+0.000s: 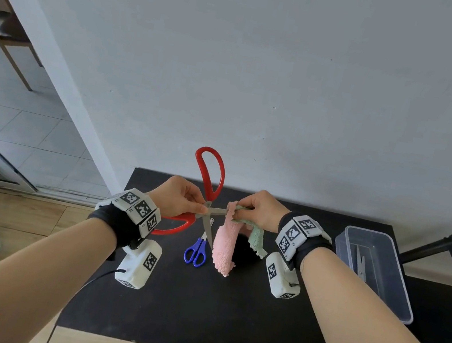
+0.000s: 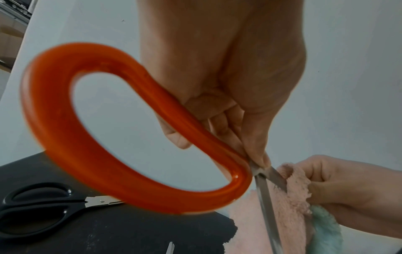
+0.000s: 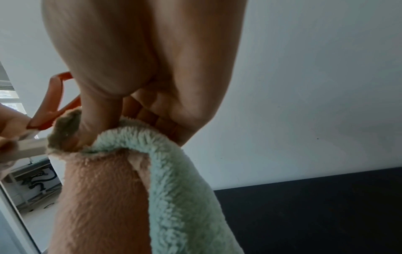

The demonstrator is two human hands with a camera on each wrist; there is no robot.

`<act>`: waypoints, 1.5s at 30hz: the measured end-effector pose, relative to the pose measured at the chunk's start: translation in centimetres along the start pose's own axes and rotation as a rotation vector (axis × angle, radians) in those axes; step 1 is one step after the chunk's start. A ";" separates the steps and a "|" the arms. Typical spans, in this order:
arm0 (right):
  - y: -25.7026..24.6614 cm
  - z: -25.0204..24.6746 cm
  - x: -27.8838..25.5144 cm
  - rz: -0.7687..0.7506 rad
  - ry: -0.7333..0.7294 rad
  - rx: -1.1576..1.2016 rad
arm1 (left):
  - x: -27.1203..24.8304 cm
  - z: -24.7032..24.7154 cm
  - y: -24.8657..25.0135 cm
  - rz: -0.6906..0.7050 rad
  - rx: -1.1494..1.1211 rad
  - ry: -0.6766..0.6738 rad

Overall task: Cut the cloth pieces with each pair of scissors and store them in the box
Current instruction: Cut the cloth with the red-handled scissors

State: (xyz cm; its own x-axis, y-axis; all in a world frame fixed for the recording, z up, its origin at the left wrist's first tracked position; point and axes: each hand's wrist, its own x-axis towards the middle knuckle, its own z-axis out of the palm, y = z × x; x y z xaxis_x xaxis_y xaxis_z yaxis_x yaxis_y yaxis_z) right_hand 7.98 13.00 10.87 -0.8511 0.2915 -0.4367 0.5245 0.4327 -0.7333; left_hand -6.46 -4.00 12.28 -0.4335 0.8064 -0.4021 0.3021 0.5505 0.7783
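Note:
My left hand (image 1: pixel 201 207) pinches the large red scissors (image 1: pixel 208 174) near their pivot, above the black table (image 1: pixel 222 322). The blades are spread: one points right into the cloth's top edge, the other points down. My right hand (image 1: pixel 243 209) grips the top of a pink cloth (image 1: pixel 224 246) together with a pale green cloth (image 1: pixel 257 237); both hang down. In the left wrist view a blade (image 2: pixel 276 177) meets the pink cloth (image 2: pixel 291 201) beside my right hand (image 2: pixel 348 187). The right wrist view shows my fingers curled over the green cloth (image 3: pixel 174 171) and pink cloth (image 3: pixel 97 197).
Small blue scissors (image 1: pixel 196 252) lie on the table under the red pair. Black scissors (image 2: pixel 43 204) lie on the table to the left. A clear plastic box (image 1: pixel 396 295) sits at the table's right edge with a grey metal item inside. A white wall stands behind.

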 end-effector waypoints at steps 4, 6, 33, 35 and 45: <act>0.4 -0.3 0.0 0.012 0.037 0.008 | -0.4 -0.2 -0.3 -0.010 -0.016 0.025; 1.2 -0.7 -0.3 0.025 0.089 0.019 | -0.6 -0.5 -0.7 -0.014 -0.017 0.082; -1.9 6.3 -3.4 0.266 0.152 0.577 | -0.7 -0.2 0.0 -0.228 -0.709 0.362; -2.4 7.0 -3.0 0.234 0.217 0.707 | -0.6 0.0 0.3 -0.223 -0.727 0.357; -3.6 8.5 -2.9 0.023 0.304 0.735 | -1.2 1.1 0.4 -0.144 -0.608 0.283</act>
State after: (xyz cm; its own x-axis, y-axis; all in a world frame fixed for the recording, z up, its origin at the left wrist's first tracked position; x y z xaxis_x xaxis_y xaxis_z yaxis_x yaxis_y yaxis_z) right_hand 8.38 3.32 10.36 -0.7408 0.5592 -0.3722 0.3009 -0.2191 -0.9281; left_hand -4.92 -4.49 12.57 -0.6636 0.6013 -0.4450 -0.2698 0.3624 0.8921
